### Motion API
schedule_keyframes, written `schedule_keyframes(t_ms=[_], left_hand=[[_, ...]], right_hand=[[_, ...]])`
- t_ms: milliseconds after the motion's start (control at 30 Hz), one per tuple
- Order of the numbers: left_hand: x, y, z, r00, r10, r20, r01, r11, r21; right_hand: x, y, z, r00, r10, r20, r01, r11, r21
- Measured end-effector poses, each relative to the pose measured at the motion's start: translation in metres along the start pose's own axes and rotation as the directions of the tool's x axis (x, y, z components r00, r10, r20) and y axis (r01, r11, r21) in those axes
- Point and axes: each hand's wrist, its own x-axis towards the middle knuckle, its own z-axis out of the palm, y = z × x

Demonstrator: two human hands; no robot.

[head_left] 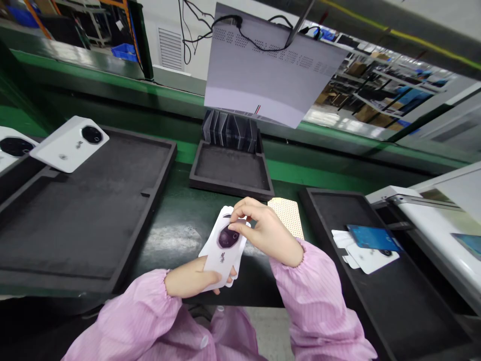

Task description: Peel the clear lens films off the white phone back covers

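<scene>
A small fanned stack of white phone back covers [212,273] is in my left hand [190,277], its thumb lying across the front of the top one. This top cover has a dark rounded camera area and small dark lettering. Over its upper end, my right hand [265,228] is closed, thumb and forefinger pinched together at the edge of the camera area. Whatever is between those fingertips is too small or hidden to make out. Just right of the stack, partly behind my right wrist, lies a pale sheet [287,215] with rows of small dots.
Ahead stands a black tray [229,168] with dark, thin pieces upright at its back. A large black tray [93,215] at left bears a white cover [71,145] on its edge. The right tray [409,296] holds several covers and a blue-faced piece [372,237]. A panel [270,70] hangs overhead.
</scene>
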Motion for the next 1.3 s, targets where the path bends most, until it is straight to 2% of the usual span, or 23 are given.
schedule_keyframes(t_ms=[267,433,533,600,633,700,767,800,867,900,967,1133,1200,1300], left_hand=[[0.001,0.001,0.002,0.999,-0.024,-0.022,0.024,0.999,-0.025],[0.001,-0.001,0.003,0.999,-0.02,-0.045,0.02,1.0,0.0],[0.0,0.0,0.002,0.997,-0.026,-0.069,0.018,0.992,-0.122],[-0.001,0.001,0.001,0.995,-0.039,-0.087,0.016,0.966,-0.259],[-0.002,0.002,0.001,0.994,-0.044,-0.104,0.008,0.947,-0.322],[-0.004,0.004,0.0,0.986,-0.048,-0.157,-0.021,0.912,-0.41],[-0.005,0.006,-0.002,0.981,-0.04,-0.188,-0.05,0.892,-0.449],[-0.006,0.007,-0.002,0.986,-0.033,-0.163,-0.046,0.889,-0.456],[-0.006,0.01,-0.003,0.997,-0.019,-0.068,-0.014,0.892,-0.451],[-0.007,0.011,-0.003,1.0,-0.012,-0.02,0.002,0.896,-0.444],[-0.007,0.012,-0.003,0.999,-0.001,0.036,0.016,0.905,-0.425],[-0.006,0.011,-0.004,0.998,-0.006,0.068,0.034,0.91,-0.413],[-0.006,0.011,-0.004,0.998,-0.021,0.062,0.045,0.91,-0.411],[-0.006,0.012,-0.003,0.998,-0.033,0.055,0.053,0.91,-0.412]], right_hand=[[0.001,0.004,0.0,1.0,0.007,0.03,-0.008,0.999,0.034],[0.002,0.006,-0.001,0.997,-0.013,0.079,0.014,1.0,-0.016],[-0.007,-0.001,0.009,0.994,-0.111,-0.006,0.108,0.979,-0.174],[-0.021,-0.009,0.019,0.963,-0.263,-0.049,0.234,0.917,-0.323],[-0.029,-0.014,0.023,0.938,-0.347,-0.016,0.319,0.877,-0.36],[-0.043,-0.02,0.026,0.878,-0.461,0.128,0.478,0.834,-0.275],[-0.051,-0.022,0.021,0.844,-0.492,0.213,0.508,0.861,-0.027],[-0.052,-0.021,0.015,0.854,-0.482,0.198,0.473,0.876,0.093],[-0.05,-0.016,0.001,0.914,-0.4,0.066,0.377,0.898,0.228],[-0.047,-0.013,-0.006,0.943,-0.333,-0.016,0.327,0.913,0.245],[-0.04,-0.006,-0.016,0.97,-0.194,-0.149,0.224,0.948,0.226],[-0.025,0.008,-0.019,0.953,0.014,-0.302,0.061,0.97,0.236],[-0.02,0.012,-0.016,0.946,0.062,-0.319,0.031,0.96,0.278],[-0.013,0.015,-0.011,0.956,0.081,-0.281,0.016,0.945,0.327]])
